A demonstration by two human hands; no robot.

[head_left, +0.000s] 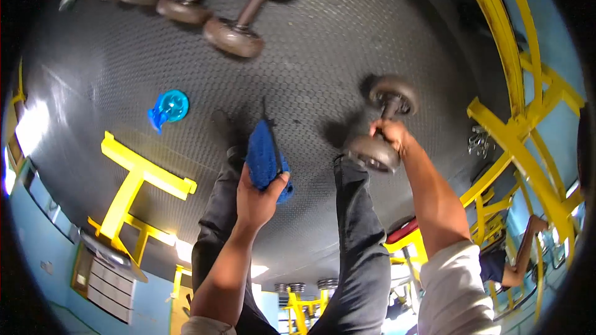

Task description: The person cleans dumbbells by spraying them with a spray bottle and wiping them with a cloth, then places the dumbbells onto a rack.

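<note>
My left hand (257, 201) is closed round a folded blue cloth (263, 154), which hangs in front of my left leg. In my right hand (391, 133) is a brown dumbbell (374, 152), gripped by its handle, with one round end to each side of the fist. The dumbbell is above the black floor near my right foot; whether it touches the floor I cannot tell. A dark strip sticks out from the cloth's upper end.
Several brown dumbbells (233, 37) lie in a row on the textured floor (310, 56). A light-blue round object (174, 106) with a blue piece beside it rests at the left. Yellow frames (146, 174) stand left and right. Another person's arm (524, 251) shows at right.
</note>
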